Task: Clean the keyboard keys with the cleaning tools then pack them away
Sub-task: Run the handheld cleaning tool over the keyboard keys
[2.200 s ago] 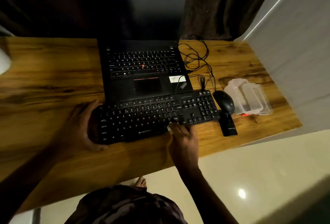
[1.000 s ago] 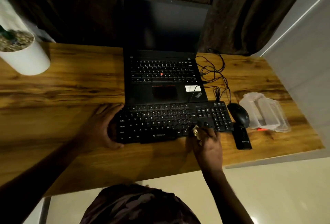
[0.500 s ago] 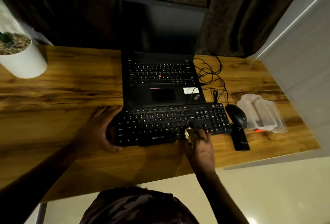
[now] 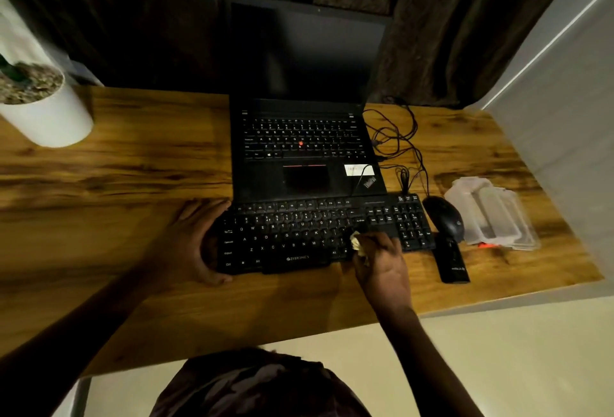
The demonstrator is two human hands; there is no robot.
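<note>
A black external keyboard [image 4: 299, 237] lies on the wooden desk [image 4: 133, 184] in front of an open black laptop [image 4: 305, 137]. My left hand [image 4: 189, 247] grips the keyboard's left end, thumb on the near edge. My right hand [image 4: 382, 263] pinches a small pale cleaning pad [image 4: 355, 243] and presses it on the keys at the lower right of the letter block. A clear plastic case [image 4: 491, 217] lies at the right of the desk, with something small and red at its near edge.
A black mouse [image 4: 445, 217] sits right of the keyboard, with a black oblong device [image 4: 452, 260] just in front of it. Tangled cables [image 4: 398, 140] lie beside the laptop. A white plant pot [image 4: 40, 107] stands far left. A wall closes the right side.
My right hand has rubbed the pad back and forth over the keyboard's lower right keys. The left hand has kept its hold. The camera view has shifted to bring the pot in.
</note>
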